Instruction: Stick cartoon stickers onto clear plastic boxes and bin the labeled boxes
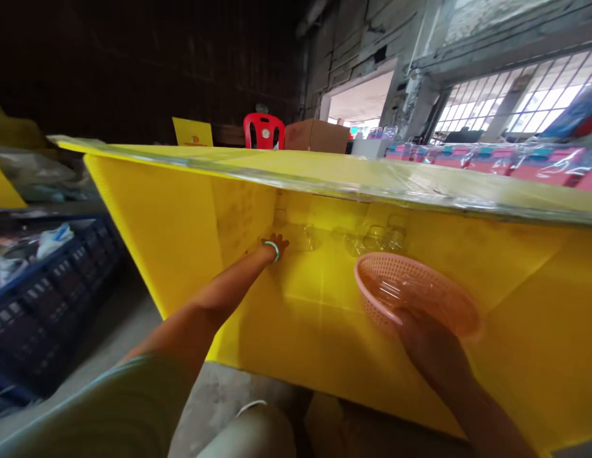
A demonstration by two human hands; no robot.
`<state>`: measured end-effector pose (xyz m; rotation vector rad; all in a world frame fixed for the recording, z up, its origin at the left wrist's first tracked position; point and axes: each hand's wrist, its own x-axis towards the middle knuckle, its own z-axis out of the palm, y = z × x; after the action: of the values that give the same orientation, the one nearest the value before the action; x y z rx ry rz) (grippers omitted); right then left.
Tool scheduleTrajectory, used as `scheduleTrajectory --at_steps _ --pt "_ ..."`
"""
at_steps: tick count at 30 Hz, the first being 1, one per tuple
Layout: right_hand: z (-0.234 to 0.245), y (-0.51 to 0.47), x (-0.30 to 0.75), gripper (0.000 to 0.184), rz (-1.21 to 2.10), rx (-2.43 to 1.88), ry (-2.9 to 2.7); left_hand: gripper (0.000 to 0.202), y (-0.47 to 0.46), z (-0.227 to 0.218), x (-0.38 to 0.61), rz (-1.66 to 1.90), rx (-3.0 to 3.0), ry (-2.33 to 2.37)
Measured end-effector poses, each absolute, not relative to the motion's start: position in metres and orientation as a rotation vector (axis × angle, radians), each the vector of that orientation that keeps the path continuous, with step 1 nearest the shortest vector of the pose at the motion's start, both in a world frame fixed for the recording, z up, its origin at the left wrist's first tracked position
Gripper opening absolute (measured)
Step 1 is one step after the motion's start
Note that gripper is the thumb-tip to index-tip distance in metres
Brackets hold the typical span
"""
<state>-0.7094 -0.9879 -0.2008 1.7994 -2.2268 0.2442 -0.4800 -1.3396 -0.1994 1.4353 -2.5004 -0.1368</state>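
My left arm stretches deep into a large yellow box (324, 331) lying with its open side toward me. At its end my left hand (279, 242) is open, fingers spread, with a pale bracelet on the wrist. Just right of those fingers lies a clear plastic piece (309, 238). Several more clear plastic pieces (374, 238) sit farther right at the back of the box. My right hand (417, 327) grips the near rim of a pink perforated plastic basket (365, 286), which is tilted toward me. Something clear and shiny lies inside the basket; its kind is unclear.
The box's top edge (257, 173), wrapped in clear film, runs across above both arms. A blue crate (42, 312) with bagged items stands on the floor at left. Behind are a red chair (264, 130), a cardboard box (317, 135) and several pink film-wrapped boxes (491, 160).
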Motion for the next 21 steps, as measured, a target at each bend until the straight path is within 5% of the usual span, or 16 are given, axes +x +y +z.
scheduleTrajectory --at_steps 9,14,18,21 --pt "-0.190 -1.023 -0.541 0.037 0.101 2.129 -2.001 0.039 -1.297 -0.154 -0.447 -0.325 1.214 -1.933" --pt "-0.165 -1.026 -0.537 0.033 0.528 2.299 -1.910 0.028 -1.262 -0.142 -0.462 -0.913 0.535 -2.072" --pt "-0.136 -1.049 -0.610 0.031 0.997 1.836 -2.100 0.035 -1.285 -0.140 -0.469 -1.272 0.449 -2.106" --pt "-0.123 -1.091 -0.666 0.033 0.919 1.545 -2.182 0.030 -1.308 -0.140 -0.470 -1.183 0.597 -1.971"
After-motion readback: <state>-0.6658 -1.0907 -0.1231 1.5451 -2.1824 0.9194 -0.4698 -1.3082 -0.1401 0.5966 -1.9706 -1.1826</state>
